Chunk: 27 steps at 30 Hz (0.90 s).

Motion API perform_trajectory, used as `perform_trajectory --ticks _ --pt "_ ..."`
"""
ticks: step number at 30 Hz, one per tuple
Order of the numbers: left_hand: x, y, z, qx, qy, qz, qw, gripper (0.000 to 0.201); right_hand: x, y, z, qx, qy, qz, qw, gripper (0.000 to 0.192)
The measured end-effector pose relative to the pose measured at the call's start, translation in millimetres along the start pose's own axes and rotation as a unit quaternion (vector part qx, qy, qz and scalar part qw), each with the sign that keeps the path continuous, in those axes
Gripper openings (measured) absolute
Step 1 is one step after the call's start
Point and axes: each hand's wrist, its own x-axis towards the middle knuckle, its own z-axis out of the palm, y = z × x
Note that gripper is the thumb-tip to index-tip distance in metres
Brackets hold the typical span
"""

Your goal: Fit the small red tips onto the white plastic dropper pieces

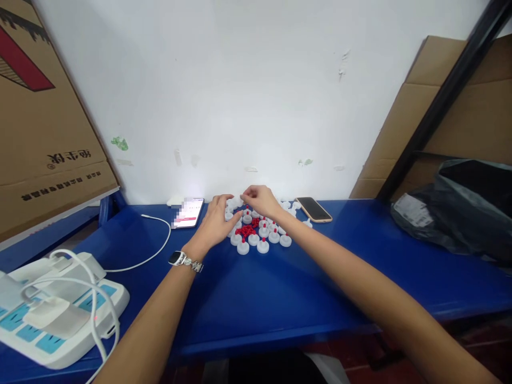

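Note:
Both my hands reach to the far side of a blue table (280,288), over a cluster of small white plastic caps (264,237), several of them topped with red plugs. A pile of loose red plugs (247,230) lies among them. My left hand (216,221), with a watch at the wrist, rests on the table left of the cluster, fingers curled toward the caps. My right hand (260,200) hovers over the back of the cluster with fingertips pinched together; what they pinch is too small to tell.
A lit phone (187,212) with a white cable lies left of the caps, and a dark phone (314,209) lies to the right. A white power strip with chargers (60,309) sits front left. A black bag (460,213) and cardboard stand right; a box leans left.

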Motion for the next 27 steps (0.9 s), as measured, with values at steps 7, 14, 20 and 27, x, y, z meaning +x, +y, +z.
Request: perform_trajectory --ticks 7,14,20,27 --pt "-1 23 -1.8 -0.108 -0.066 0.028 0.992 0.035 -57 7 -18 0.114 -0.004 -0.013 0.993 0.035" --pt "1 20 -2.9 -0.062 -0.056 0.017 0.996 0.041 -70 10 -27 -0.125 -0.124 -0.104 0.979 0.013" --pt "1 19 -2.8 -0.043 -0.062 0.015 0.997 0.04 -70 8 -31 -0.167 -0.138 -0.095 0.972 0.014" --pt "1 23 -3.1 -0.041 -0.071 0.015 0.997 0.038 -66 6 -24 -0.274 -0.156 -0.127 0.94 0.013"
